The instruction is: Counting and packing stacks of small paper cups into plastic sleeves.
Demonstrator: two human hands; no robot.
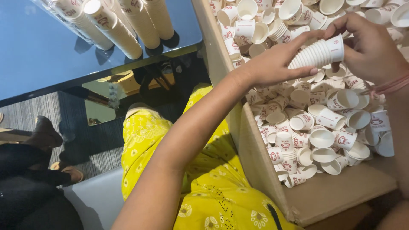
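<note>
My left hand (275,59) grips a nested stack of small white paper cups (317,53) with red print, held sideways above a cardboard box (260,166). My right hand (370,47) pinches the end cup of that same stack from the right; a pink band circles its wrist. The box below is filled with several loose white paper cups (324,127), lying at all angles. My lap is covered in yellow patterned cloth (213,183), beside the box's left wall.
Long stacks of cups in clear sleeves (115,25) lie on a blue table (42,55) at the upper left. Another person's dark-clothed legs and sandalled feet (47,140) are on the grey floor at the left.
</note>
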